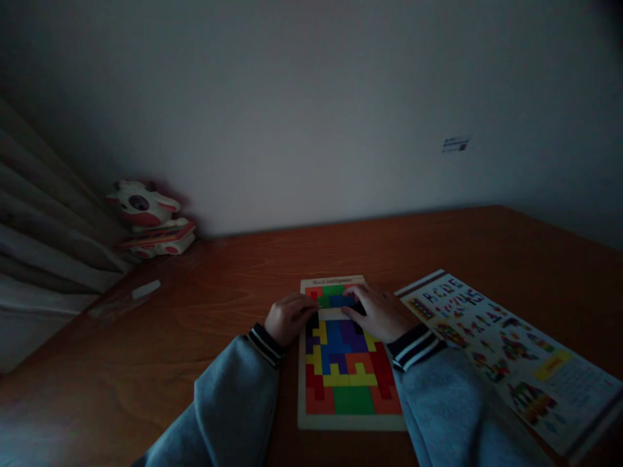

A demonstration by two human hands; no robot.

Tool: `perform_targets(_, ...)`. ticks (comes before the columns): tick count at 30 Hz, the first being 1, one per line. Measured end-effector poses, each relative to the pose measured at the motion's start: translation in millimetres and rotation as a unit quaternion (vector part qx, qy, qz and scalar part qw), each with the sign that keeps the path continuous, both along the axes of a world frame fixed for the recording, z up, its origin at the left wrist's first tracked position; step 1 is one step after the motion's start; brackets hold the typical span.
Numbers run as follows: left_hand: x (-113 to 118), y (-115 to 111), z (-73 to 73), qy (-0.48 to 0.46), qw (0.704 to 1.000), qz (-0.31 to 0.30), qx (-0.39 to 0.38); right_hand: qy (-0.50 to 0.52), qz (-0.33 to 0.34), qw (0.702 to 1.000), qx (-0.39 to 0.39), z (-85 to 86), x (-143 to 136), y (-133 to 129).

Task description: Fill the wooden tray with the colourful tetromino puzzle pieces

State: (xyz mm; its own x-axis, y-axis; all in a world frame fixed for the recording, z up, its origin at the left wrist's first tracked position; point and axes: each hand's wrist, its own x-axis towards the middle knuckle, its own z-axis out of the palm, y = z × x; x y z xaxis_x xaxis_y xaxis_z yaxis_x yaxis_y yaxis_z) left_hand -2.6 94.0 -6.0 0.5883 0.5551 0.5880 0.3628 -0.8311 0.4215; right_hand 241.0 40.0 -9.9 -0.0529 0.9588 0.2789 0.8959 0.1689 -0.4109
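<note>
A wooden puzzle board (350, 423) lies flat on the table, filled with blocky pieces in red, orange, yellow, green, blue and purple. A pale strip (331, 314) crosses its upper part, between rows of pieces. My left hand (290, 318) rests at the board's upper left edge, its fingers pressed together over the left end of that strip. Whatever they may hold is hidden. Over the upper right side is my right hand (382, 314), thumb and forefinger apart and curved, fingertips close to a blue piece (337, 301). Shadow darkens the space between them.
To the right lies a printed sheet (506, 344) with colourful block figures. A cow-shaped toy (150, 217) stands at the back left, near a curtain (43, 227). A pale label (146, 289) sticks to the wooden table (219, 285). Behind rises a wall with a small sticker (455, 144).
</note>
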Motion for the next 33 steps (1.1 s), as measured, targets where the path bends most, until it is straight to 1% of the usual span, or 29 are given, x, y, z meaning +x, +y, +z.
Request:
perform_targets(3, 0.7, -1.2, 1.8, 0.011, 1.000, -0.009, 0.009, 0.015, 0.025, 1.000, 0.008, 3.9, -1.2, 0.1)
perform_targets(8, -0.2, -0.3, 2.1, 0.024, 0.999, -0.033, 0.035, 0.035, 0.037, 0.998, 0.030, 11.4, -2.6, -0.1)
perform_targets(11, -1.5, 0.1, 1.2, 0.034, 0.996, -0.045, 0.066, 0.062, 0.082, 0.993, 0.054, 15.5, -7.3, -2.3)
perform_targets(15, 0.2, -2.4, 0.1, 0.019, 0.996, -0.053, 0.071, 0.093, 0.161, 0.980, 0.070, 15.4, -16.4, -5.0)
perform_targets(18, 3.2, -5.4, 1.1, 0.003, 0.996, -0.058, 0.067, 0.104, 0.182, 0.975, 0.077, 13.7, -19.9, -4.5)
perform_targets(21, 4.9, -7.3, 3.8, -0.002, 0.996, -0.048, 0.071, 0.109, 0.168, 0.977, 0.076, 12.9, -19.4, -2.7)
perform_targets(24, 5.3, -7.9, 6.3, 0.014, 0.996, -0.023, 0.081, 0.101, 0.127, 0.984, 0.070, 11.9, -16.9, -1.8)
perform_targets(26, 5.5, -8.2, 7.0, 0.028, 0.996, -0.022, 0.077, 0.077, 0.098, 0.990, 0.059, 11.1, -15.2, -2.0)
perform_targets(29, 6.3, -9.0, 7.2, 0.050, 0.996, -0.047, 0.061, 0.047, 0.067, 0.996, 0.040, 10.7, -13.6, -3.2)
perform_targets(33, 7.6, -9.4, 7.1, 0.066, 0.993, -0.085, 0.055, 0.030, 0.053, 0.997, 0.035, 11.5, -13.4, -4.3)
